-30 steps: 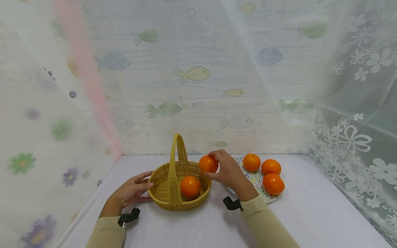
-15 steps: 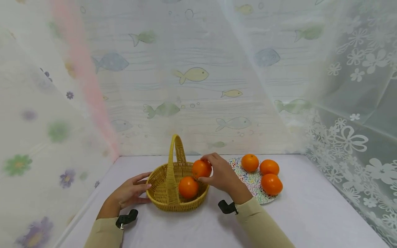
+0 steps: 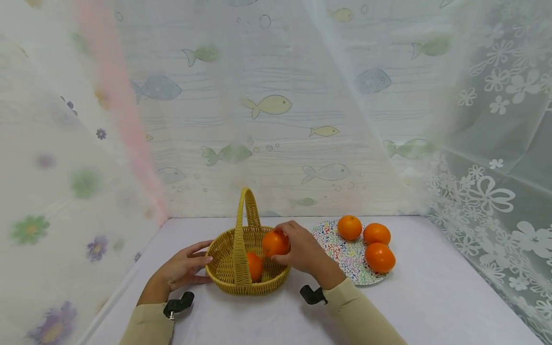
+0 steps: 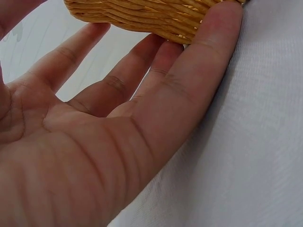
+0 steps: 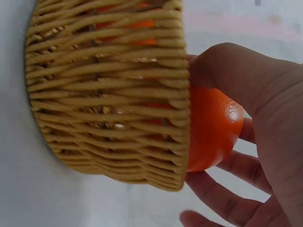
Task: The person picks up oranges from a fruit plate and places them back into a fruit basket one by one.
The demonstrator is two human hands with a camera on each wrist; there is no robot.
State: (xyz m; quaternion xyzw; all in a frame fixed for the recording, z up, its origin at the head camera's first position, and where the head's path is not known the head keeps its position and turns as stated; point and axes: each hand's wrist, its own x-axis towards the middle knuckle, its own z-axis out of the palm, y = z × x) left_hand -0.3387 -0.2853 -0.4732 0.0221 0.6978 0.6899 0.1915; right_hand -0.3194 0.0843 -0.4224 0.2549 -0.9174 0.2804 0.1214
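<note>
In the head view a yellow wicker basket [image 3: 224, 285] with a tall arched handle stands on the table. My right hand [image 3: 304, 251] grips an orange [image 3: 274, 244] over the basket's right part, thumb on the near side. In the right wrist view that orange [image 5: 213, 127] sits partly behind the woven wall. Another orange [image 3: 254, 267] lies inside the basket, partly hidden by the handle. At the left, my left hand [image 3: 185, 266] touches the basket's outer side with spread, fairly straight fingers. The left wrist view shows its fingertips against the weave [image 4: 142, 19].
Right of the basket, a plate [image 3: 345, 261] with a multicoloured pattern holds three more oranges [image 3: 379, 258]. A white cloth [image 3: 258, 321] covers the table. Fish-print curtain [image 3: 276, 143] hangs behind, with flowered sheets on both sides.
My right hand has moved left and down, carrying its orange from the basket's right rim to inside. The orange in the basket has shifted left behind the handle. My left hand stays put.
</note>
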